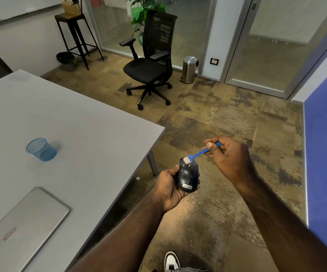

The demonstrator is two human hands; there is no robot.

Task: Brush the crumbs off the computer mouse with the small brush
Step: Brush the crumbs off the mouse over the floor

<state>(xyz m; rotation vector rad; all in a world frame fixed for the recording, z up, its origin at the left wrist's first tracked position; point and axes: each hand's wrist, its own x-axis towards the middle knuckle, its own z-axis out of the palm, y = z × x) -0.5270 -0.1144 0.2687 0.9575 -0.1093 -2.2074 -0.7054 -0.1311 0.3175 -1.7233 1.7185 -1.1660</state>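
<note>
My left hand (168,188) grips a dark blue computer mouse (187,175) with a Lenovo label, held over the floor just off the table's right edge. My right hand (227,154) pinches the blue handle of a small brush (198,154). The brush's white bristles rest on the far end of the mouse's top. Small pale specks show on the mouse's shell.
A grey table (70,124) fills the left, carrying a blue mesh cup (41,149) and a closed silver laptop (21,226). A black office chair (150,61), a steel bin (189,69) and a tall stool (76,34) stand farther off. My shoe (171,261) is below.
</note>
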